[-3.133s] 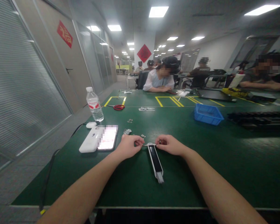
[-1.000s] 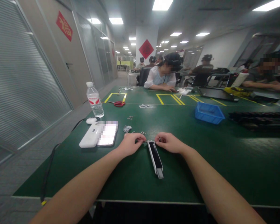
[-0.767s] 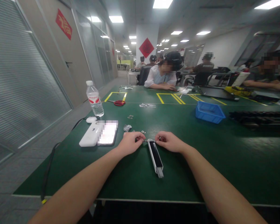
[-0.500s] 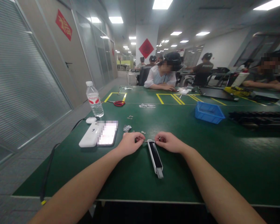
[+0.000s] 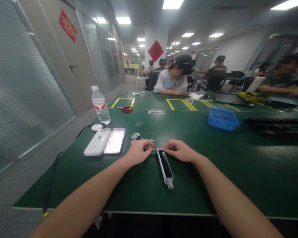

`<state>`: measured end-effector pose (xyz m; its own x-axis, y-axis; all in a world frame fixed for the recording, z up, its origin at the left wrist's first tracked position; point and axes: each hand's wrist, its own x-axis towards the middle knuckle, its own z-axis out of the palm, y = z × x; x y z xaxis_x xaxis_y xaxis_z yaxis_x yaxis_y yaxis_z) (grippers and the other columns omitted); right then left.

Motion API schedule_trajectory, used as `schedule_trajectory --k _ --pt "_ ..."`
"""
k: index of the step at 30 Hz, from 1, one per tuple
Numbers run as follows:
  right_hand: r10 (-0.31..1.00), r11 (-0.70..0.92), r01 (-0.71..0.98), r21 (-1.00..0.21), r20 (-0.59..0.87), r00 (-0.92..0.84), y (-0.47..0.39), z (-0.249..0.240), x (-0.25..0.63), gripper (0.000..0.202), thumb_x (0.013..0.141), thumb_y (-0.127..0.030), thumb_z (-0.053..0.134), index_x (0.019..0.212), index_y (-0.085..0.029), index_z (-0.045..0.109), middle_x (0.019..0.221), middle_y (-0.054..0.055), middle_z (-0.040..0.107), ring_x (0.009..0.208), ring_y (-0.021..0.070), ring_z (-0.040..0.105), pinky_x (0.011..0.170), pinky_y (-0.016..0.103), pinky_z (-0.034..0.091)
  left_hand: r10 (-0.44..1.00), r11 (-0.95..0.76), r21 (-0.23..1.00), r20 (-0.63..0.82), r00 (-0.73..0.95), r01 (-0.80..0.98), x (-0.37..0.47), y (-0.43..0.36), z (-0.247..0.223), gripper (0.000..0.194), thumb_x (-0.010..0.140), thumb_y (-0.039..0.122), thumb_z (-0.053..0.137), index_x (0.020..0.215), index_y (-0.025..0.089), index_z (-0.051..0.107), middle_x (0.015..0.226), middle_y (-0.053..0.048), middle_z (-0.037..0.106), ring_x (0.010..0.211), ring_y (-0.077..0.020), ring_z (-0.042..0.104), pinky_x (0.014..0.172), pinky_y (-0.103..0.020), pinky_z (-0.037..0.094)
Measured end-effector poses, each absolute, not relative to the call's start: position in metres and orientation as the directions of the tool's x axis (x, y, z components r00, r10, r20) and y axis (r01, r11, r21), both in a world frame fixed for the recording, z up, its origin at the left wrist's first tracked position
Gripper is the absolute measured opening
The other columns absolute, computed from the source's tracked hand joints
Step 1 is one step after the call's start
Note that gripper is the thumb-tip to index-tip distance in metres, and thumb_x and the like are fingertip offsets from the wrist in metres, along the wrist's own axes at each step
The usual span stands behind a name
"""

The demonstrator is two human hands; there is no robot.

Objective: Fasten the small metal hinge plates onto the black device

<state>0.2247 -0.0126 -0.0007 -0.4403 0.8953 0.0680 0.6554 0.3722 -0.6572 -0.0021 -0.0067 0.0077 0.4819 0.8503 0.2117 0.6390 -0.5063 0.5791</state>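
Observation:
A long white device (image 5: pixel 165 165) with a black face lies on the green table (image 5: pixel 144 185), its grey end toward me. At its far left corner, my left hand (image 5: pixel 141 151) pinches a small metal piece whose tip points at the device. My right hand (image 5: pixel 178 150) is closed at the far right corner, thumb and forefinger at the device's edge; anything between them is too small to make out. Small metal rings (image 5: pixel 152 140) and a crumpled silvery packet (image 5: pixel 135 136) lie just beyond my left hand.
To the left are a phone (image 5: pixel 114 142), a white case (image 5: pixel 94 143) and a water bottle (image 5: pixel 100 105). Red-handled scissors (image 5: pixel 126 109) and small parts (image 5: pixel 156 112) lie farther back. A blue bin (image 5: pixel 223 119) stands right. A person (image 5: pixel 172 81) sits across the table.

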Motion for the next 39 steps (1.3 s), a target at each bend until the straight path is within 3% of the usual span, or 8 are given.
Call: schedule_trajectory --k 11,27,39 --pt "0.896 0.377 0.652 -0.657 0.081 -0.437 -0.0123 -0.0018 0.2252 0.008 0.079 -0.019 0.055 0.078 -0.015 0.061 0.073 0.001 0.056 0.061 0.0102 0.046 0.06 0.024 0.039 0.821 -0.546 0.58 0.224 0.526 0.604 -0.0024 -0.0076 0.0082 0.01 0.077 0.019 0.06 0.084 0.019 0.067 0.079 0.001 0.068 0.075 -0.0136 0.062 0.081 -0.028 0.045" --pt "0.894 0.384 0.663 -0.643 0.08 -0.44 -0.0127 0.0 0.2244 0.008 0.079 -0.019 0.054 0.078 -0.016 0.061 0.072 0.0 0.055 0.061 0.0104 0.046 0.06 0.024 0.039 0.774 -0.627 0.449 0.273 0.571 0.636 0.0 -0.0107 0.0055 0.014 0.081 0.02 0.059 0.093 0.021 0.063 0.091 0.002 0.069 0.086 -0.0163 0.062 0.092 -0.036 0.029" --pt "0.899 0.37 0.673 -0.64 0.065 -0.432 -0.0139 0.0016 0.2233 0.008 0.079 -0.02 0.054 0.078 -0.015 0.061 0.072 0.001 0.055 0.062 0.0109 0.046 0.061 0.024 0.039 0.788 -0.605 0.499 0.266 0.555 0.621 0.0016 -0.01 0.004 0.011 0.08 0.019 0.06 0.091 0.021 0.064 0.088 0.002 0.069 0.081 -0.0156 0.062 0.093 -0.037 0.031"
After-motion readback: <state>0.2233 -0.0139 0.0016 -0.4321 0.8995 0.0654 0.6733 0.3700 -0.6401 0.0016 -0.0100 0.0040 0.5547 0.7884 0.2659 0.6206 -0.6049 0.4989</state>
